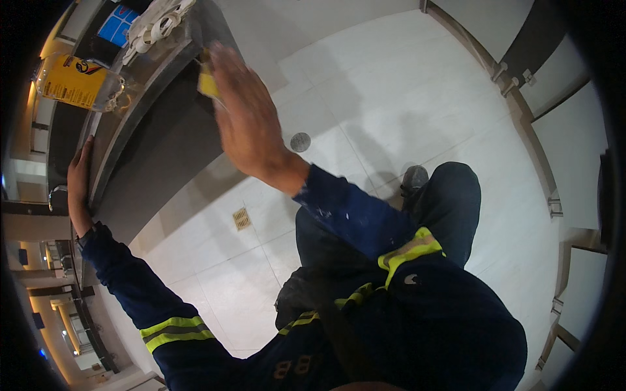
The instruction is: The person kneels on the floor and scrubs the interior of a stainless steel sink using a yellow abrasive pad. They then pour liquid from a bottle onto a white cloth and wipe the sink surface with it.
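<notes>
My right hand (251, 114) is closed on a yellow sponge (208, 83), mostly covered by the fingers and slightly blurred. It is against the end of the dark stone counter (163, 75), below the top. Farther left, my left hand (79, 179) rests on the counter's edge with its fingers stretched out, holding nothing. Just beyond that hand, a clear plastic bottle with a yellow label (75, 81) lies on its side on the counter. White fabric, perhaps gloves (155, 29), is heaped at the counter's far end beside a blue package (119, 25).
A tap (57, 189) stands near my left hand. Pale floor tiles (365, 98) hold a round metal cover (300, 142) and a square drain grate (241, 219). Along the right run white cubicle panels (574, 137) with metal feet. My bent knees (456, 195) are below my right arm.
</notes>
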### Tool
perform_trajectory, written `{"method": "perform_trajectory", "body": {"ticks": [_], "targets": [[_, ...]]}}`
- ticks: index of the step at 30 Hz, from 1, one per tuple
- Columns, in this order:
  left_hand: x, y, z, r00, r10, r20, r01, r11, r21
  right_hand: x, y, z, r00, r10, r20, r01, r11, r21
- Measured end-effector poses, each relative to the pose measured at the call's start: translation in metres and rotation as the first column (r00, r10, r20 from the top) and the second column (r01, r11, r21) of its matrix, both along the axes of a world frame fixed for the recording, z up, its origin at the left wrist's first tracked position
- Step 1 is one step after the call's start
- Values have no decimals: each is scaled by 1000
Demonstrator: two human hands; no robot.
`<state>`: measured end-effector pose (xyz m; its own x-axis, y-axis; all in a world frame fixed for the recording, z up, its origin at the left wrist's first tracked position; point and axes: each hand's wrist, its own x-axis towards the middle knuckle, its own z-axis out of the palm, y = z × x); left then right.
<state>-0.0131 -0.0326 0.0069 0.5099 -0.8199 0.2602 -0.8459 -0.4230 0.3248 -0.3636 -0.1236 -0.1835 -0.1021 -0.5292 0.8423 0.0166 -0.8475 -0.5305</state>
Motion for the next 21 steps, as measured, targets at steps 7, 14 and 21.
{"method": "perform_trajectory", "body": {"ticks": [7, 14, 21], "targets": [[7, -5, 1, 1000, -22, -1, 22, 1000, 21, -12, 13, -37, 999, 29, -31, -25, 993, 116], [14, 2, 1, 995, -82, 50, 82, 997, 4, -23, -2, -67, 998, 61, -7, -61, 997, 47], [25, 11, -2, 991, -111, 79, 113, 994, -15, -95, -27, -91, 959, 266, -98, -161, 794, 586]]}}
